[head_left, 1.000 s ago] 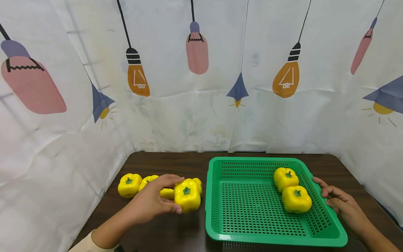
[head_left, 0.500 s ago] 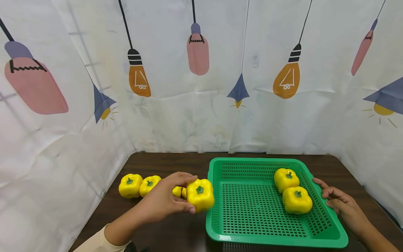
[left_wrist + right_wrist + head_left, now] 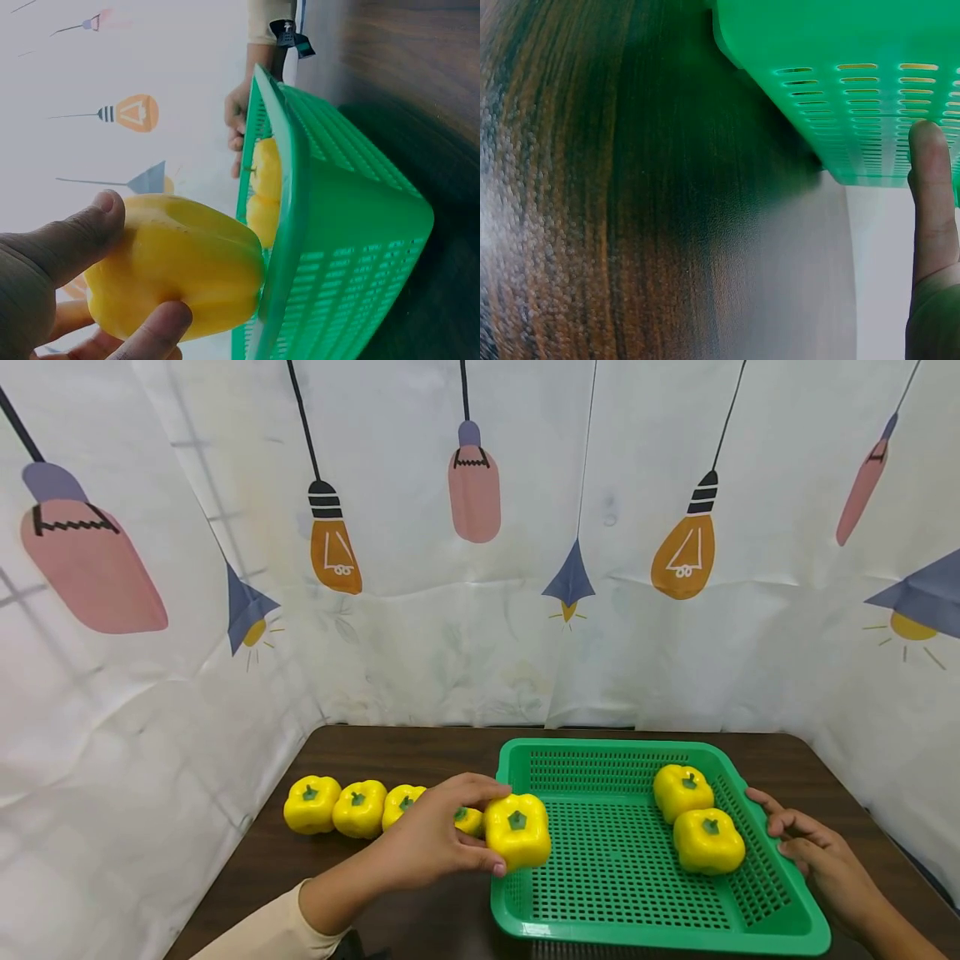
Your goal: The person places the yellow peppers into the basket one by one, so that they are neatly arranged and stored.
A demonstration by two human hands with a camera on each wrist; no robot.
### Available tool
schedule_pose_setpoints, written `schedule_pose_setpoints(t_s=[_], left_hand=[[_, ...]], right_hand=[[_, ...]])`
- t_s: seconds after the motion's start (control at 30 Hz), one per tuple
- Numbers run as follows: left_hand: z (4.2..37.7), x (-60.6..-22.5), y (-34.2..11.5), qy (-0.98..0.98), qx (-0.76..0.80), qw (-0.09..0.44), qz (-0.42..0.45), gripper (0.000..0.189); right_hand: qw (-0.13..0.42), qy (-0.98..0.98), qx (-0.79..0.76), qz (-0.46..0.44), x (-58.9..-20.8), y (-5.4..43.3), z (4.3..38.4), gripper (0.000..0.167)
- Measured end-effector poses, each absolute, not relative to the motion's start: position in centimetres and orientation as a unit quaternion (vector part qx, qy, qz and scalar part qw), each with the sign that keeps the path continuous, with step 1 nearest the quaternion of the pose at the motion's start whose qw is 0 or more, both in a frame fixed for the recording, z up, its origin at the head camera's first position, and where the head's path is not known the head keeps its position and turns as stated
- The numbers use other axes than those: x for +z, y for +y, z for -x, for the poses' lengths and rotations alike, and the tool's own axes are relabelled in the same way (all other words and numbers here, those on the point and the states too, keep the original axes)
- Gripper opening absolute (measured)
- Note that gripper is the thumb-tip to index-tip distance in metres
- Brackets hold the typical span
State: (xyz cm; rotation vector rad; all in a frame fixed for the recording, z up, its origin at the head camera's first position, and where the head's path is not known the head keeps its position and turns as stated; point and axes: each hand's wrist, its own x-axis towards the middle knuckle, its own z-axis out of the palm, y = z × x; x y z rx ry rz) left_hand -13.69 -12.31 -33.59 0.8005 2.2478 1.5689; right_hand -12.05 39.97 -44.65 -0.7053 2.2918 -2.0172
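Observation:
A yellow bell pepper (image 3: pixel 517 831) with a green stem is held in my left hand (image 3: pixel 442 835), pinched between the thumb and fingers. In the head view it overlaps the left rim of the green basket (image 3: pixel 615 929); the left wrist view shows it right beside the rim. Two more yellow bell peppers lie inside at the right, one farther back (image 3: pixel 682 793) and one nearer (image 3: pixel 708 842). My right hand (image 3: pixel 817 856) holds the basket's right rim. In the right wrist view one straight finger (image 3: pixel 932 195) touches the slotted outer wall.
Several yellow bell peppers, including the leftmost one (image 3: pixel 311 805), stand in a row on the dark wooden table (image 3: pixel 420 745), left of the basket. My left hand partly covers the row's right end. A white curtain (image 3: pixel 450 677) printed with lamps encloses the table.
My left hand has carried the yellow bell pepper rightward, from the row to over the basket's left rim. The right hand stays at the right rim, and the two peppers inside have not shifted.

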Motion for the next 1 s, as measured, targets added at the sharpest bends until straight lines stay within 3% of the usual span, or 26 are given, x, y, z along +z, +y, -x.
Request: schedule_pose_setpoints(t_s=[0.47, 1.0], left_hand=[[13.8, -34.1, -8.7, 0.777, 0.528, 0.165, -0.3, 0.073], [13.8, -35.1, -4.6, 0.805, 0.454, 0.15, -0.35, 0.073]], right_hand=[[0.005, 0.755, -0.624, 0.203, -44.5, 40.0, 11.9, 0.015], [0.002, 0.746, -0.632, 0.208, -44.3, 39.8, 11.9, 0.016]])
